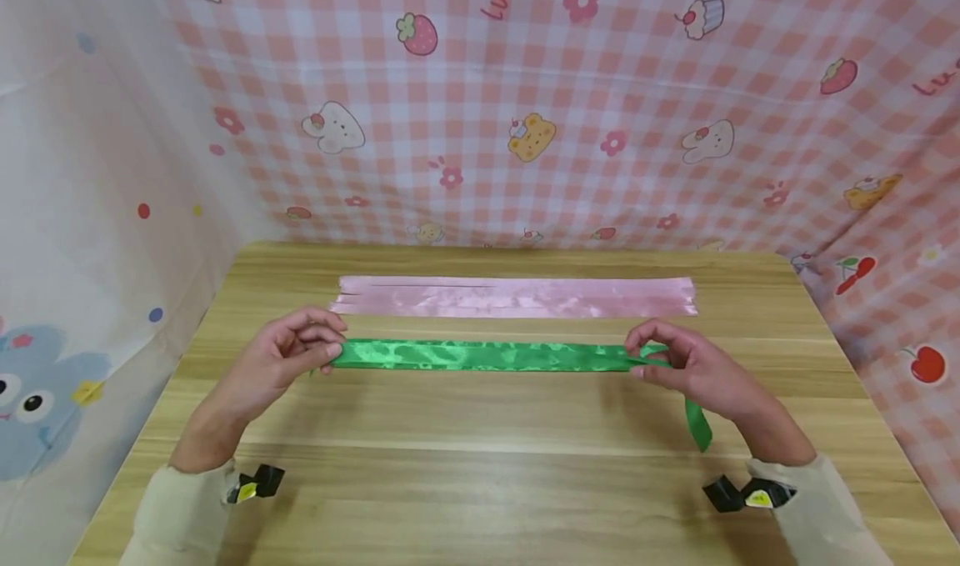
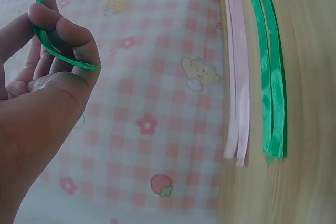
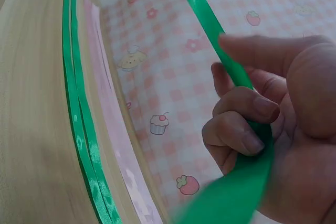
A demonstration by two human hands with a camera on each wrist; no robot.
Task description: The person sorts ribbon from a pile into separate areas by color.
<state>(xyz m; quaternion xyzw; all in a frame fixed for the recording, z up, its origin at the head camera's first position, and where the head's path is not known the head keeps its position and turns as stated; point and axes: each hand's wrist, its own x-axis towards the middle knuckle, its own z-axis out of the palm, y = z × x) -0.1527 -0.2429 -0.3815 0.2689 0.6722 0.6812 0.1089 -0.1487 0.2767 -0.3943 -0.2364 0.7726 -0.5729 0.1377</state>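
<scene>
A glossy green ribbon (image 1: 480,356) stretches level between my two hands above the table. My left hand (image 1: 285,353) pinches it near one end between thumb and fingers; in the left wrist view the held ribbon (image 2: 50,48) crosses the curled fingers. On the other side, my right hand (image 1: 690,370) grips it, and a loose tail (image 1: 699,426) hangs below the palm. The right wrist view has the ribbon (image 3: 202,11) running through the curled fingers. Below lie green ribbon strips (image 2: 278,93) side by side on the table, overlapped by the held one in the head view.
Pink ribbon strips (image 1: 517,298) lie side by side farther back on the wooden table (image 1: 480,483). A pink checked cloth (image 1: 480,99) with cartoon prints hangs behind and at the right. White printed cloth (image 1: 97,174) hangs at the left.
</scene>
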